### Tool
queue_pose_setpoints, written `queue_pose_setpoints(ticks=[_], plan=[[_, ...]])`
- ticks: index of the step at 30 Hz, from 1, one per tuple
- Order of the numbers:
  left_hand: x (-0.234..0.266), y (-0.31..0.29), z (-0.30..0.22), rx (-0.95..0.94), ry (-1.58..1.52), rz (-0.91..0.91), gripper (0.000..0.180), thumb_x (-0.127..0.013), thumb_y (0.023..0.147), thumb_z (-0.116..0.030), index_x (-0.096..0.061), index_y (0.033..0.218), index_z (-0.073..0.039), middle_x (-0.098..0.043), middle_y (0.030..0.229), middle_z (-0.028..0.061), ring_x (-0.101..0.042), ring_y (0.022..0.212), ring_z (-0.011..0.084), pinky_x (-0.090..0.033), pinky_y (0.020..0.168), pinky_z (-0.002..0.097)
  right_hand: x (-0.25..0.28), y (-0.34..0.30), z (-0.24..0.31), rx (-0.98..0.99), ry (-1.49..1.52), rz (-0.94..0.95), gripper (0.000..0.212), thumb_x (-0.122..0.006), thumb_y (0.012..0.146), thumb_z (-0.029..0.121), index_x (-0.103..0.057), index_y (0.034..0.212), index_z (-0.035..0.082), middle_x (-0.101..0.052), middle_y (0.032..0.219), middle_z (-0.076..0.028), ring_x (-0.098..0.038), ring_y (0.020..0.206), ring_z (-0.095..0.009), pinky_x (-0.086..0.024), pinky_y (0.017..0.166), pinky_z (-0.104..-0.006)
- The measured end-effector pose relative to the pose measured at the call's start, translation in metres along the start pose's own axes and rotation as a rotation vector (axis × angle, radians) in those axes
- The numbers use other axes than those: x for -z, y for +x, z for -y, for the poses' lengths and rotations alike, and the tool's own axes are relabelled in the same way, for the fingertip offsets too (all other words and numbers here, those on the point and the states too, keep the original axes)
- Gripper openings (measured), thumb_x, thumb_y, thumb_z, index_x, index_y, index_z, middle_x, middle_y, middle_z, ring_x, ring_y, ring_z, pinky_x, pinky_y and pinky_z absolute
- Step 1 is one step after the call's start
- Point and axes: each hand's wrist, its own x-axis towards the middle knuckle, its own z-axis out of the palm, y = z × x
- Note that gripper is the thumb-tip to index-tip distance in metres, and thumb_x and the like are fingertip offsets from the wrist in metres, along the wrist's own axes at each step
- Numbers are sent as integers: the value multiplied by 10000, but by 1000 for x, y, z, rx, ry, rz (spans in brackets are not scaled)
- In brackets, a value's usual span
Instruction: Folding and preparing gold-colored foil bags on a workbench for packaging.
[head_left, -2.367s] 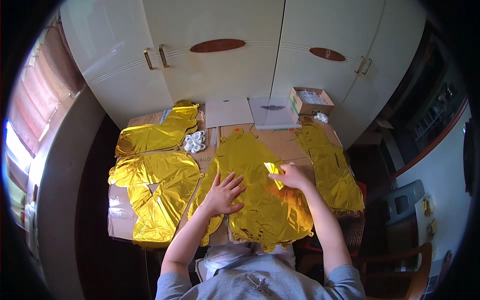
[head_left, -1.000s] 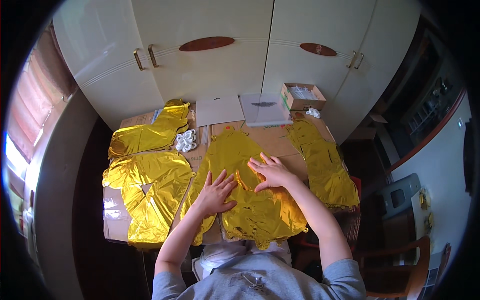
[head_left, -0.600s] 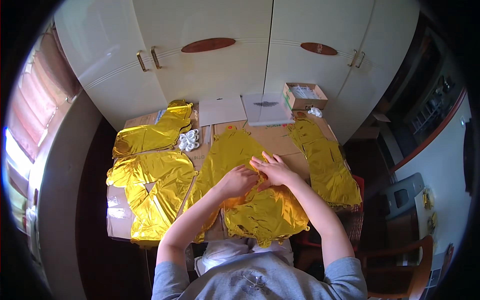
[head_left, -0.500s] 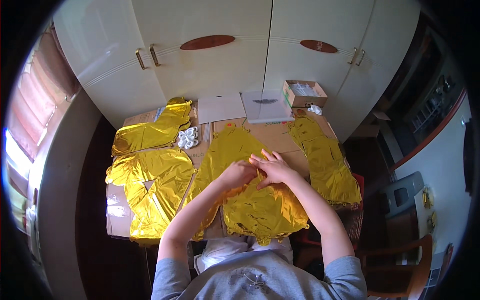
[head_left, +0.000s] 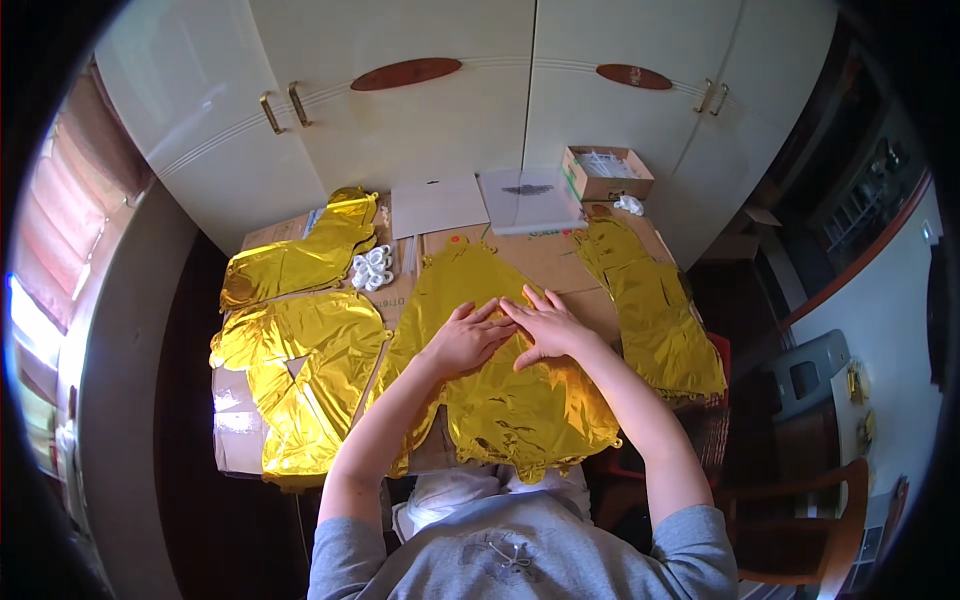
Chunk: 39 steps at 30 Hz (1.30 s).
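A flat, uninflated gold foil balloon (head_left: 470, 290) lies across the middle of the cardboard-covered table, its lower part hanging near my lap. My left hand (head_left: 466, 338) rests palm down on it, fingers stretched out and holding nothing. Beside it, my right hand (head_left: 548, 328) also lies flat with its fingers spread, and the fingertips of both hands nearly meet. On the left are two more flat gold foil balloons, an upper one (head_left: 300, 265) and a lower, creased one (head_left: 325, 325). Another gold foil balloon (head_left: 655, 325) lies to the right.
White ribbon coils (head_left: 372, 268) sit left of centre on the cardboard (head_left: 575, 268). At the back are a pale grey sheet (head_left: 437, 207), a clear plastic bag (head_left: 530, 205), a cardboard box (head_left: 622, 188) of white sticks and a small white bundle (head_left: 629, 205). A wooden chair (head_left: 850, 520) stands right.
My left hand has gone from curled fingers to lying flat with the fingers extended. My right hand stays spread in nearly the same place. The view has shifted slightly.
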Motion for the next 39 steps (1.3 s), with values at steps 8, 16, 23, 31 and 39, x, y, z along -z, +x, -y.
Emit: queue_pose_setpoints(ticks=[8, 16, 23, 31, 39], plan=[[1, -1, -18, 112, -19, 125, 421, -494, 932, -252, -527, 1305, -59, -501, 1414, 94, -367, 1380, 269, -293, 1062, 516, 0, 1, -2, 22, 34, 22, 1306, -685, 604, 765, -31, 1546, 141, -221, 1585, -74, -81, 1474, -365, -79, 1175, -539], [-12, -1, -14, 33, 76, 75, 486, -452, 920, -269, -483, 1332, -14, -426, 1465, 139, -348, 1394, 280, -223, 1143, 518, -1, -16, 0, 17, 32, -171, 1162, -680, 712, 672, -71, 1542, 132, -245, 1569, -121, -69, 1472, -369, -98, 1177, -511], [-11, -3, -14, 36, 147, 145, 712, -436, 890, -521, -442, 1376, -2, -330, 1524, 136, -261, 1424, 353, -189, 1151, 540, -5, -152, 45, -154, 314, -858, 521, -731, 816, 253, -548, 1260, 50, -570, 1243, -119, -524, 1162, -304, -395, 987, -411], [-7, -2, -14, 17, 104, 128, 853, -469, 836, -644, -438, 1349, 36, -328, 1521, 165, -249, 1426, 380, -163, 1144, 567, -127, -227, 106, -807, 1737, -1063, 155, -622, 911, 71, -487, 986, 86, -488, 850, 15, -454, 714, -60, -378, 639, -221], [-10, -2, -12, 25, 144, 143, 867, -420, 834, -685, -443, 1373, -6, -331, 1528, 129, -249, 1436, 338, -166, 1146, 573, -116, -211, 122, -712, 1528, -960, 48, -610, 911, 43, -573, 941, 36, -572, 810, -10, -514, 654, -77, -411, 609, -219]])
